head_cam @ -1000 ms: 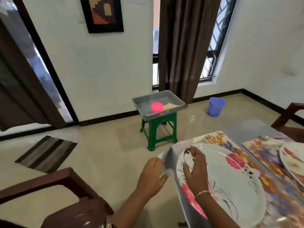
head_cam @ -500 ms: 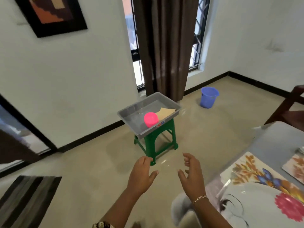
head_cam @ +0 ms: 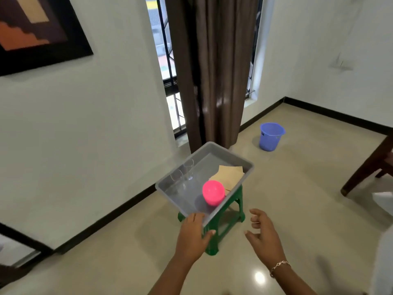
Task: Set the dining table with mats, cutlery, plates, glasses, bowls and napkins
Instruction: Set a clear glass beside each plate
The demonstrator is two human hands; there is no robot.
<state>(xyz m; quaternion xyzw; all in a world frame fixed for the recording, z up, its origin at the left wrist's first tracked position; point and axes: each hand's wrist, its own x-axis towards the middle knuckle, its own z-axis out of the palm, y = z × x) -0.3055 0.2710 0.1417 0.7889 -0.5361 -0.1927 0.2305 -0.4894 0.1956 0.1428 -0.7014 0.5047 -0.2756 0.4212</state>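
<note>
A grey plastic tray (head_cam: 244,165) sits on a green stool (head_cam: 225,222) ahead of me. Inside it are a pink upturned bowl (head_cam: 213,192), two clear glasses (head_cam: 183,172) at its left side, and tan napkins (head_cam: 228,176) at its right. My left hand (head_cam: 192,237) is stretched out in front of the tray's near corner, fingers relaxed, holding nothing. My right hand (head_cam: 263,235) hovers to the right of the stool, fingers loosely spread, holding nothing. The dining table is almost out of view.
A blue bucket (head_cam: 271,136) stands on the floor by the brown curtain (head_cam: 214,71). A dark wooden chair (head_cam: 370,167) is at the right edge. A framed picture (head_cam: 36,30) hangs on the white wall at upper left.
I have turned away from the table and moved closer to the stool. Both hands left the plate and now reach toward the tray; the table and plate have slid out of view.
</note>
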